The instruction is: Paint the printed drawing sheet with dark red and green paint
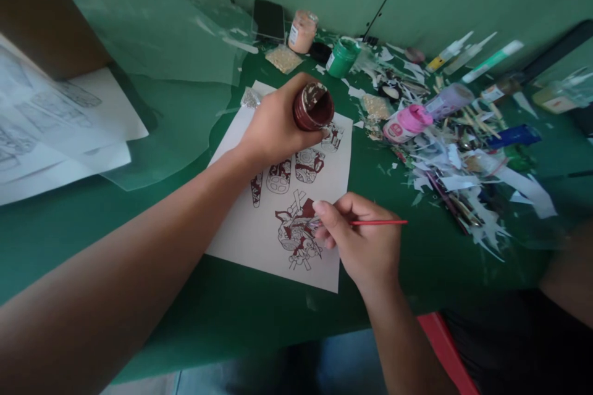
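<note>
My left hand (pixel 278 117) is wrapped round an open jar of dark red-brown paint (pixel 314 108), tilted so its mouth faces me, above the upper part of a white sheet (pixel 241 216). Black line drawings (pixel 301 237) on the sheet are partly filled with the same red-brown. Between thumb and fingers my right hand (pixel 361 234) pinches a thin paintbrush with a red handle (pixel 380 222). The brush points left over the lower drawing; its tip is mostly hidden by my fingers.
An open green paint jar (pixel 343 57), a peach jar (pixel 303 31) and a pink jar (pixel 407 123) stand behind and right. Paper scraps (pixel 463 182) are heaped at right. Printed sheets (pixel 106 123) and clear plastic film (pixel 185 105) lie left. Part of another person (pixel 567 265) shows at right.
</note>
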Demonstrator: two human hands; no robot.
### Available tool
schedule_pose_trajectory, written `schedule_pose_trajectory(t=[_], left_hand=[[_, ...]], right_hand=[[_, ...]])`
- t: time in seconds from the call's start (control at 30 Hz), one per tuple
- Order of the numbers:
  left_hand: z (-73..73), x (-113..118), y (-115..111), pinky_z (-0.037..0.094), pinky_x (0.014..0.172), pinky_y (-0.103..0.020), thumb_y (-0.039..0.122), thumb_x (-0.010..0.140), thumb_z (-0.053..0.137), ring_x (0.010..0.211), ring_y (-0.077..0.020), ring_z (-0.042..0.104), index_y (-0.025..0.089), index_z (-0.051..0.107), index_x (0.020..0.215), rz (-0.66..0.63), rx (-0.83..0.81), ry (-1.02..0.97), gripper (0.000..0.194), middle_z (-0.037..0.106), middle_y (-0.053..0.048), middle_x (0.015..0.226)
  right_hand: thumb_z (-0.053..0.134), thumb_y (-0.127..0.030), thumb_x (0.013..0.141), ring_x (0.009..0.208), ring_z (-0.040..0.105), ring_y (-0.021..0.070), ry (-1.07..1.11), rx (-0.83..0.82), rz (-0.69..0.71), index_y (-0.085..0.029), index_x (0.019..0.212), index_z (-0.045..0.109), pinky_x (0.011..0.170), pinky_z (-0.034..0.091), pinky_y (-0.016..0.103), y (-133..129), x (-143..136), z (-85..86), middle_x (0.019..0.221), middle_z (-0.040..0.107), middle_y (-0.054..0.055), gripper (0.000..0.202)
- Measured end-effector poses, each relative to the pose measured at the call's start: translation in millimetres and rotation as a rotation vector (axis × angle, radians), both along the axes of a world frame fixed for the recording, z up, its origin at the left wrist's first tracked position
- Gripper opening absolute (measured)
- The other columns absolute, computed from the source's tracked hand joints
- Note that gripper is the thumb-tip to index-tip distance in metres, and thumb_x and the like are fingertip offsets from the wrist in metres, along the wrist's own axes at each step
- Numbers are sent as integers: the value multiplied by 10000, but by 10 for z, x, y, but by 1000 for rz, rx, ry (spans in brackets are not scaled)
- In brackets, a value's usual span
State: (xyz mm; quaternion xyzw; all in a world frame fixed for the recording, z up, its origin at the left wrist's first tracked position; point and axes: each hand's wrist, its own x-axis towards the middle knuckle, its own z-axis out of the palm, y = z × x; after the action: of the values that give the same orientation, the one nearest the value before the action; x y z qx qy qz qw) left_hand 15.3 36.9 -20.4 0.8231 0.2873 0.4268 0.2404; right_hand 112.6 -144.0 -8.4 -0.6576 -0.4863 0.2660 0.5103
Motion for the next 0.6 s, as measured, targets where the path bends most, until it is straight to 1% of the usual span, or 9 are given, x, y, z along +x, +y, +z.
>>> schedule_pose_trajectory(t=[0.07, 0.13, 0.27, 0.33, 0.43, 0.5, 0.6], left_hand=[[0, -2, -4, 535, 869, -425, 262, 649, 749, 984, -280, 653, 260, 557, 1072, 2, 3, 1, 465, 675, -45, 1056], [1, -3, -6, 540, 860, -420, 257, 642, 752, 969, -273, 655, 266, 557, 1067, 2, 7, 1, 467, 679, -40, 1052], [-2, 3, -10, 541, 865, -420, 256, 643, 750, 984, -277, 657, 266, 559, 1074, -1, 6, 10, 472, 683, -41, 1072], [-6, 9, -9, 540, 865, -419, 256, 641, 750, 990, -282, 657, 258, 563, 1084, 1, 6, 10, 481, 684, -49, 1074], [-3, 11, -12, 537, 864, -409, 258, 641, 753, 983, -279, 660, 248, 567, 1097, 5, 14, 9, 493, 684, -52, 1070], [13, 5, -24, 535, 874, -397, 257, 643, 753, 987, -273, 661, 234, 569, 1107, 8, 14, 30, 500, 682, -54, 1076], [47, -10, -55, 527, 906, -381, 261, 659, 752, 1021, -268, 657, 202, 568, 1134, 20, 1, 86, 513, 672, -62, 1107]], right_hand=[[718, -351, 793, 312, 520, 72, 8, 19, 10, -206, 500, 507, 337, 396, 166, -4, -1, -3, 386, 589, -37, 390], [721, -338, 791, 326, 539, 78, 28, 63, -12, -206, 514, 522, 344, 414, 171, -6, 10, -12, 401, 598, -40, 366], [709, -304, 808, 362, 557, 76, 100, 212, -180, -209, 559, 544, 377, 449, 183, 22, 52, -37, 437, 604, -52, 314], [720, -287, 799, 365, 545, 71, 133, 270, -220, -210, 569, 545, 381, 452, 188, 52, 70, -45, 447, 597, -58, 299], [729, -298, 792, 364, 531, 66, 199, 297, -175, -209, 602, 574, 362, 451, 188, 86, 84, -55, 477, 605, -58, 261], [721, -334, 808, 353, 523, 66, 253, 275, -138, -206, 634, 595, 332, 445, 190, 82, 93, -69, 502, 616, -55, 249], [714, -378, 824, 346, 528, 72, 319, 245, -135, -203, 658, 597, 309, 447, 193, 41, 123, -103, 522, 624, -54, 268]])
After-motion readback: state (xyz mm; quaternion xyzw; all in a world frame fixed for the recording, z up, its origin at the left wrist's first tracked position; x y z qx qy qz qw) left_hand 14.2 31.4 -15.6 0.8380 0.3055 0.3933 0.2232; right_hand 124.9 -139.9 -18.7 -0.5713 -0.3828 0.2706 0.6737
